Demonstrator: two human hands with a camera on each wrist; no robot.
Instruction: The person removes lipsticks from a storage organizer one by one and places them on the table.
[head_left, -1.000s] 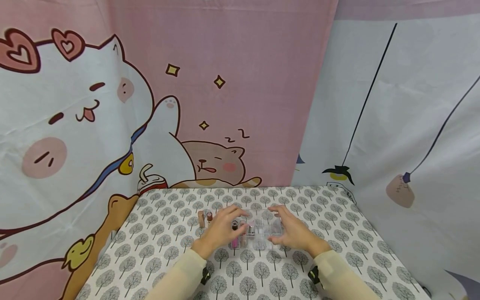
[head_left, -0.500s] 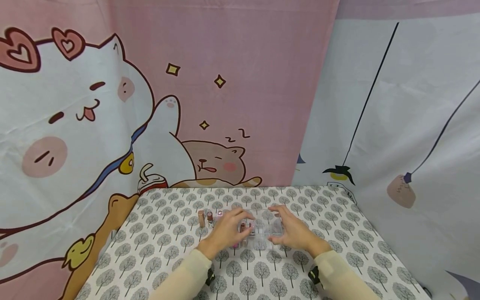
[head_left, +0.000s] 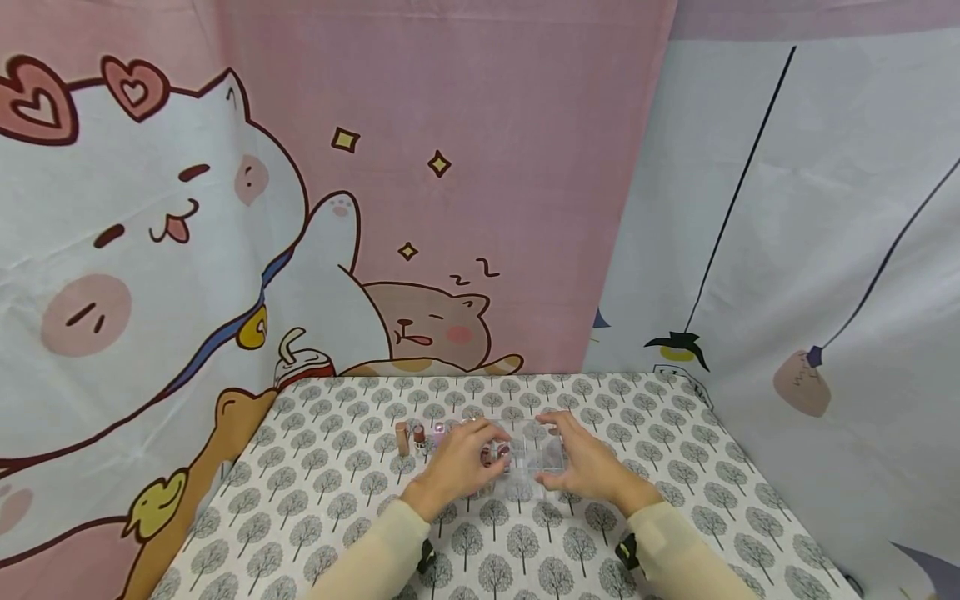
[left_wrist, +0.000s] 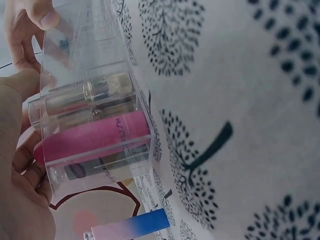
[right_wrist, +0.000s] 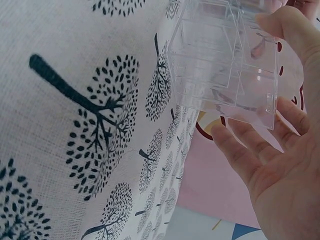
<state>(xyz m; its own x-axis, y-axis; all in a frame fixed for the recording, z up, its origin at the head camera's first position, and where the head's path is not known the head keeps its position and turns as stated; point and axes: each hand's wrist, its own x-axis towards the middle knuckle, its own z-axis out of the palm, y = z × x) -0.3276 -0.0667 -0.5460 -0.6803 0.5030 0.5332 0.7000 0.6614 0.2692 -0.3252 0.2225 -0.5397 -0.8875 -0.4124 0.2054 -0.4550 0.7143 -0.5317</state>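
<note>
A clear plastic cosmetics organizer [head_left: 528,454] stands on the table between both hands. My left hand [head_left: 461,458] lies around its left end, with fingers [left_wrist: 27,162] curled behind the upper edge. Several lip tubes fill the compartments there, among them a bright pink tube [left_wrist: 95,135] and a clear-and-gold one [left_wrist: 85,99]. At the other end, my right hand [head_left: 587,458] holds the organizer, its thumb [right_wrist: 275,22] on the near side and its fingers on the far side. The compartments by the right hand appear bare in the right wrist view.
Left of the organizer stand a tan tube [head_left: 402,438], a reddish-brown capped tube [head_left: 419,435] and a pink item [head_left: 439,429]. A pink-to-blue tube [left_wrist: 132,226] shows in the left wrist view. A tree-print cloth [head_left: 330,517] covers the table, with a cartoon curtain [head_left: 525,208] behind it.
My left hand has shifted right over the organizer's left end, covering the pink tube and uncovering the pink item at the back left. The right hand has stayed in place.
</note>
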